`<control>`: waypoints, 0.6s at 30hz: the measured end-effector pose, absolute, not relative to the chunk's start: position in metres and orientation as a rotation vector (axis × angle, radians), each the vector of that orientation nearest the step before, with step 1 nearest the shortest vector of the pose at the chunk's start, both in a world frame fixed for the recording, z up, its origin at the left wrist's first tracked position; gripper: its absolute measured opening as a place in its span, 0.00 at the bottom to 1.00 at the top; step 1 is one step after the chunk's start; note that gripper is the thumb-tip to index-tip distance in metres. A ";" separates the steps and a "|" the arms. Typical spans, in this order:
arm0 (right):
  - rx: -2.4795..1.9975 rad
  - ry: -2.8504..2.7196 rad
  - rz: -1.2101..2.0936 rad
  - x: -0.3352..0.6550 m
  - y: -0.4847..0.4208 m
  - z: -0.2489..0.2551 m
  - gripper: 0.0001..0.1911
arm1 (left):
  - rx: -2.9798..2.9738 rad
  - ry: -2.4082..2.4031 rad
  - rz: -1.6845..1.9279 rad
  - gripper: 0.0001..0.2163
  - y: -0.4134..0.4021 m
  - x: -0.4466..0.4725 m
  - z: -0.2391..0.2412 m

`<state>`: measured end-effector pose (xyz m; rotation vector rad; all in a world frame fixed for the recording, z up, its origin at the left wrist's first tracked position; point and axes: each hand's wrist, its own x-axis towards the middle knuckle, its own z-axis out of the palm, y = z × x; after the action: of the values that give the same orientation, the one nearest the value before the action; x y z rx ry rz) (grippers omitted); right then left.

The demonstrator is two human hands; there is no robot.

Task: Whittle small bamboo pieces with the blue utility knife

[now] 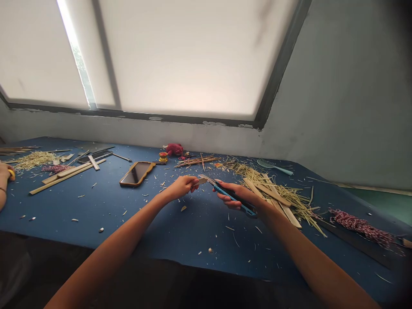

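My right hand (236,195) is wrapped round a blue and black utility knife (246,207), its blade tip (206,177) pointing left. My left hand (183,185) pinches a small pale wood piece (201,181) right at the blade. Both hands hover over the blue table (144,219), which is littered with small shavings.
A phone in a tan case (137,173) lies to the left. Bamboo strips and shavings (277,195) are piled at the right, with red-white twine (360,225) beyond. Long wood slats (66,175) lie far left. Another person's hand (4,174) shows at the left edge.
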<state>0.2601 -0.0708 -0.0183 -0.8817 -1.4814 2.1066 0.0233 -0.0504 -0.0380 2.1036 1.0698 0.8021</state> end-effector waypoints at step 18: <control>-0.721 -1.321 1.878 0.235 -0.082 -0.029 0.14 | 1.358 0.697 0.985 0.21 -0.056 0.052 -0.055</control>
<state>0.2346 -0.0817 -0.0289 -0.7213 -1.3206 1.8778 0.0517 -0.0565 -0.0548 1.3584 0.6973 0.9853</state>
